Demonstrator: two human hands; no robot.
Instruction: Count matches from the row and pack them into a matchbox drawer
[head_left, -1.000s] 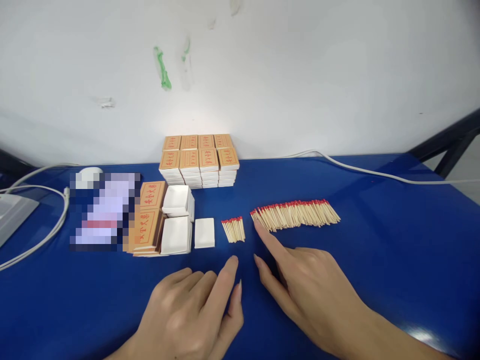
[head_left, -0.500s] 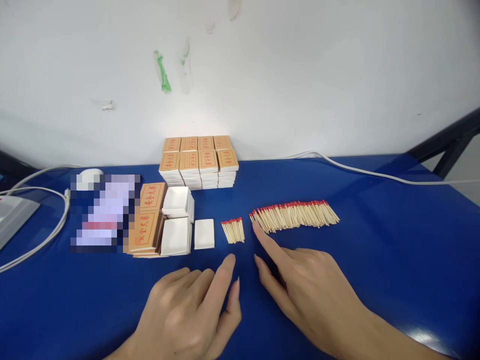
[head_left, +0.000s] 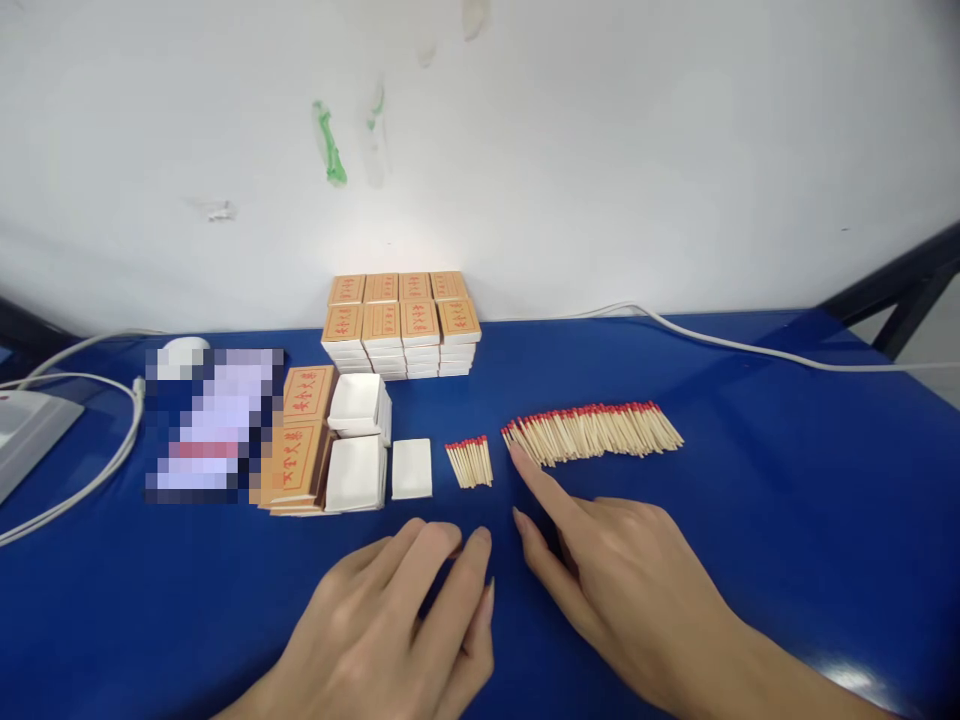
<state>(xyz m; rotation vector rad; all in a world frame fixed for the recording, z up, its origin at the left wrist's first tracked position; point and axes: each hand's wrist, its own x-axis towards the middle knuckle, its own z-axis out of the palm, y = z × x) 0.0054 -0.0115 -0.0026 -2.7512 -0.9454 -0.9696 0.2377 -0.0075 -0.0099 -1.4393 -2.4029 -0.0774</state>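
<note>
With the index fingertip at the left end of a long row of red-tipped matches (head_left: 592, 434), my right hand (head_left: 634, 565) has its index finger and thumb stretched apart and holds nothing. My left hand (head_left: 405, 615) hovers or rests over the table just below a small group of matches (head_left: 470, 464); its fingers are bent and a little apart, with nothing seen in them. Left of that group lies a single white matchbox tray (head_left: 412, 468). Beside it stand two stacks of white trays (head_left: 355, 472). The other fingers of my right hand are hidden.
Orange matchbox sleeves (head_left: 298, 458) are stacked left of the trays. Filled-out matchboxes (head_left: 401, 325) stand in a block near the wall. A blurred phone (head_left: 225, 420), a white mouse (head_left: 187, 352) and white cables (head_left: 124, 440) lie at the left of the blue table (head_left: 780, 500).
My left hand has shifted slightly right, and its middle finger now reaches forward beside the index finger. My right hand keeps its place at the match row. The view moved slightly.
</note>
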